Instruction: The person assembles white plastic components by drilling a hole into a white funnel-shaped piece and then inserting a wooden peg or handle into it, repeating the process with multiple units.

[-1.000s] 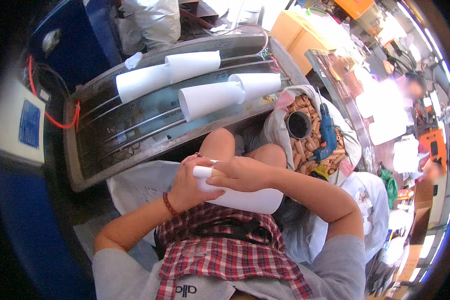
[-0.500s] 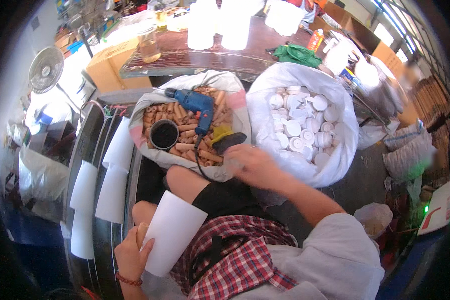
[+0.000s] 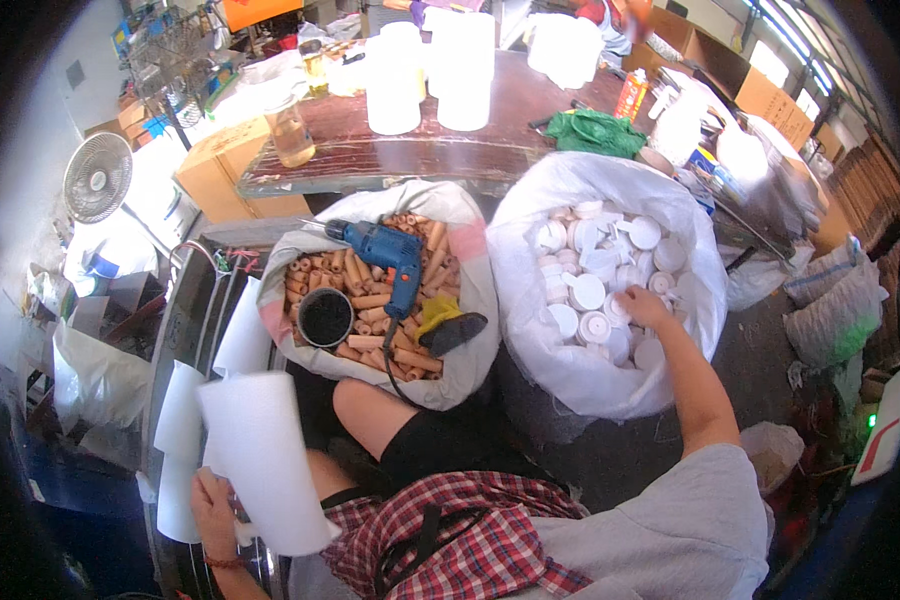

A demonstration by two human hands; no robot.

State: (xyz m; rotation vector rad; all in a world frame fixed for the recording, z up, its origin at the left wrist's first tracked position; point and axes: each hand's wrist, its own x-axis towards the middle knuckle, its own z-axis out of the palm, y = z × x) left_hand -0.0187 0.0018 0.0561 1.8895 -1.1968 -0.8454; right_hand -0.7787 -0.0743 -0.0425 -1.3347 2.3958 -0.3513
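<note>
Right hand [image 3: 642,305], half a second ago over the tube sack, is now reaching into the white-cap bag [image 3: 530,330], fingers curling around a cap [image 3: 618,308]; left hand [image 3: 213,500] is still gripping the white roll [image 3: 265,460]

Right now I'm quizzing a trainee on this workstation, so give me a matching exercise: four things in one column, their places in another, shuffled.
Things:
1. blue drill
2. white caps
3. white roll
4. round fan

Places:
A. in the left hand
B. far left, on a stand
C. on the sack of brown tubes
D. in the bag where the right hand reaches

Pairs: 1-C, 2-D, 3-A, 4-B
</note>
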